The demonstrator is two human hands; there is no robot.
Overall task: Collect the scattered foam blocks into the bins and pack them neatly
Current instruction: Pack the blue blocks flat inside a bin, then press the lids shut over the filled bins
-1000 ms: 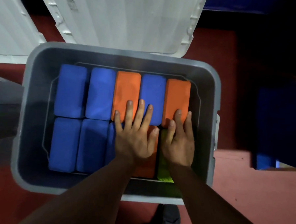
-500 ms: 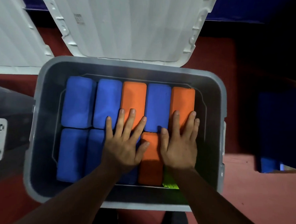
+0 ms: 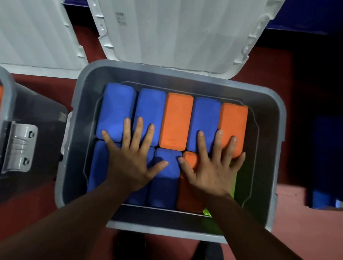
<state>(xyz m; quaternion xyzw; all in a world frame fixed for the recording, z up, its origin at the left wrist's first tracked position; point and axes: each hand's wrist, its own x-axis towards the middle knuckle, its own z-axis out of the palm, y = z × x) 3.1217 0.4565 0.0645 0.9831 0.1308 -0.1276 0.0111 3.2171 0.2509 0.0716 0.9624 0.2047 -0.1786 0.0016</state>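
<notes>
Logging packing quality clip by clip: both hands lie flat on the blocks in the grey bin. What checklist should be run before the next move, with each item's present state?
1. Far row of five blocks lying flat, side by side: ok.
2. Near row level with it: cannot tell. The green block is mostly hidden under the right hand.
3. Hands free to move: ok. The left hand and the right hand press flat with spread fingers and grip nothing.
4. White lid open and clear of the grey bin: ok.
5. No blocks left outside: cannot tell. A dim blue shape on the floor to the right may be one.
</notes>
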